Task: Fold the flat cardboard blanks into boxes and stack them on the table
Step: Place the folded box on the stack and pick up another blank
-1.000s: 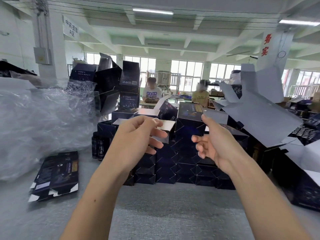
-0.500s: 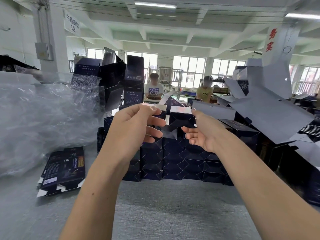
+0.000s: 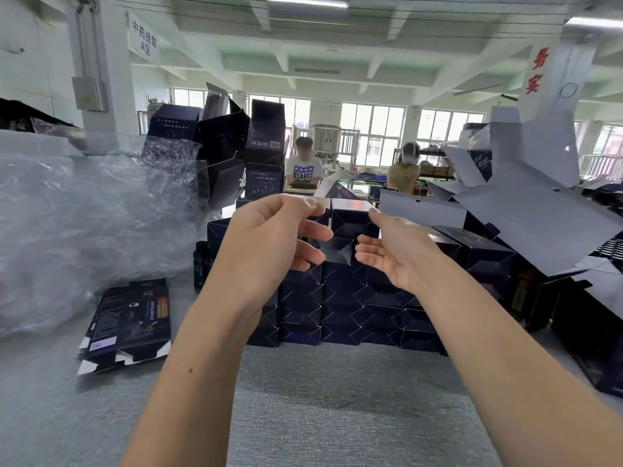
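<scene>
Fingers of the right hand slack and straight, holding nothing; left hand has its thumb and forefinger tips together at the top box, and I cannot tell if they pinch it.

Both hands are raised side by side, palms facing each other, in front of the stack of folded dark-blue boxes, which sits mid-table toward the far edge. The top box is between the two hands; right forefinger tip at its upper right corner, contact unclear. A pile of flat blanks lies near the left edge of the grey table, printed side up. Crumpled clear plastic wrap heaps behind it. Small dark bottles stand just left of the stack. Opened blanks, white side up, pile along the right edge. A taller leaning box stack is behind at left.
</scene>
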